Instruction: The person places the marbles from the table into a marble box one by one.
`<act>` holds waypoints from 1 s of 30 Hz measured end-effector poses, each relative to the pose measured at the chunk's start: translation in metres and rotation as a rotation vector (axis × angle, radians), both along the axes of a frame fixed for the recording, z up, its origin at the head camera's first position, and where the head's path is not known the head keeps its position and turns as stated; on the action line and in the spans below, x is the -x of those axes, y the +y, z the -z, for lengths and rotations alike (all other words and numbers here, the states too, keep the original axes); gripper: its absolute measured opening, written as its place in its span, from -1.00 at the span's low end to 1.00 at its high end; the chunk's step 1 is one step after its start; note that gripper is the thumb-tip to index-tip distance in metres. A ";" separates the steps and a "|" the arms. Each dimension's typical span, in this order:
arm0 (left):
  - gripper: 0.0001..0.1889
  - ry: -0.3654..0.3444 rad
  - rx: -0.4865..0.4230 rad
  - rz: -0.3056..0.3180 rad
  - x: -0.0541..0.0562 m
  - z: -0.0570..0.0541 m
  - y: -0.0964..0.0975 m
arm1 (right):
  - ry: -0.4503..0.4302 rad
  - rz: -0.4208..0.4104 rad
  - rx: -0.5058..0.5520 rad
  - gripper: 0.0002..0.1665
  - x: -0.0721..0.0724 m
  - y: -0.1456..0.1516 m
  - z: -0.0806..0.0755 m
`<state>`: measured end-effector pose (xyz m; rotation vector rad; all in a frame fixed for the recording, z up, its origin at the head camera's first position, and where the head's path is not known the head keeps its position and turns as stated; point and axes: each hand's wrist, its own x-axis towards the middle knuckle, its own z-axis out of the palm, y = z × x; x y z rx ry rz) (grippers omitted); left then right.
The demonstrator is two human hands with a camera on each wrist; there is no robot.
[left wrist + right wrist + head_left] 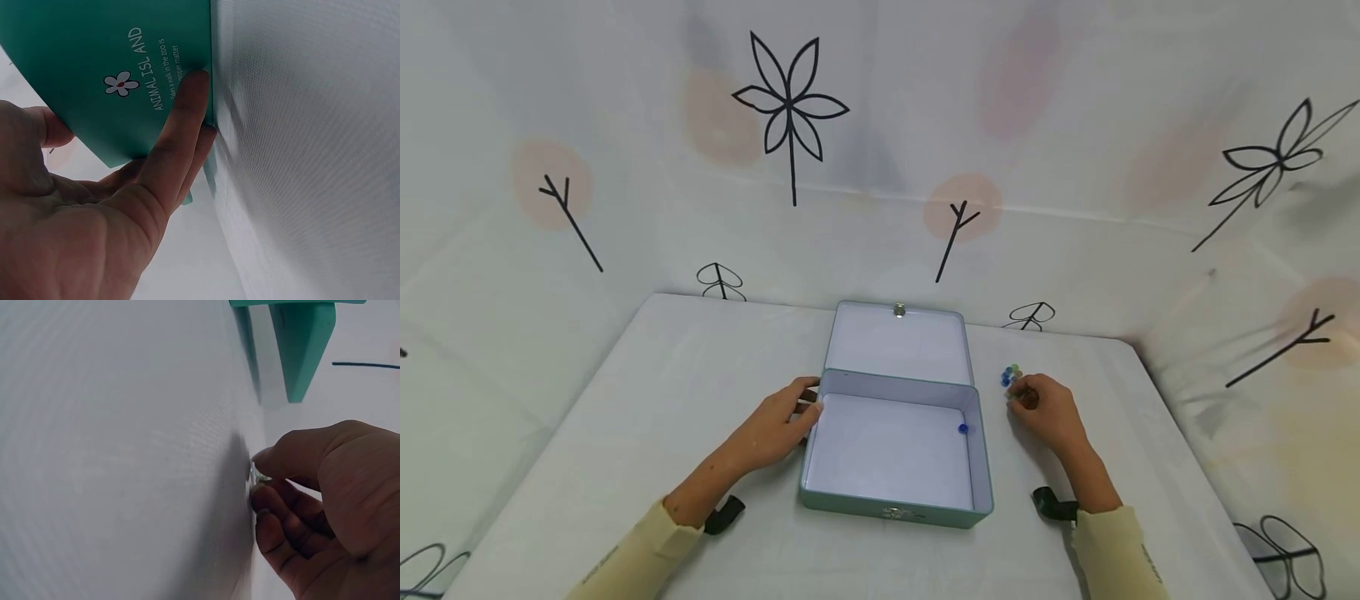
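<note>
An open teal tin box (891, 450) with a pale inside stands on the white table, its hinged lid (898, 342) laid back. Inside, near the right wall, lies one blue marble (962, 428). My left hand (781, 423) touches the box's left side; in the left wrist view the straight fingers (181, 131) lie against the printed outer wall and the thumb is at the rim. Right of the box, my right hand (1048, 408) pinches a small clear, greenish glass marble (258, 475) at table level, mostly hidden by the fingertips. Several blue and green marbles (1006, 377) lie beside that hand.
White cloth covers the table (700, 350). Behind it hangs a pale curtain (880, 250) with drawn flowers and twigs. Dark wrist camera mounts (724, 515) show by both sleeves. A clasp (898, 513) sits on the box's front.
</note>
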<state>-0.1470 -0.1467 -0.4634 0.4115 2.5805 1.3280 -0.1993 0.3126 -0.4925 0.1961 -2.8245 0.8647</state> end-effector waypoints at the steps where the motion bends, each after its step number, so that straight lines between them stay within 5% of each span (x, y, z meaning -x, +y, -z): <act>1: -0.42 -0.001 0.000 -0.001 0.000 0.000 0.000 | 0.000 -0.002 -0.002 -0.80 0.000 0.000 0.000; 30: -0.41 -0.018 0.007 -0.002 0.000 -0.002 0.000 | 0.157 -0.126 0.023 -0.76 -0.020 -0.032 -0.042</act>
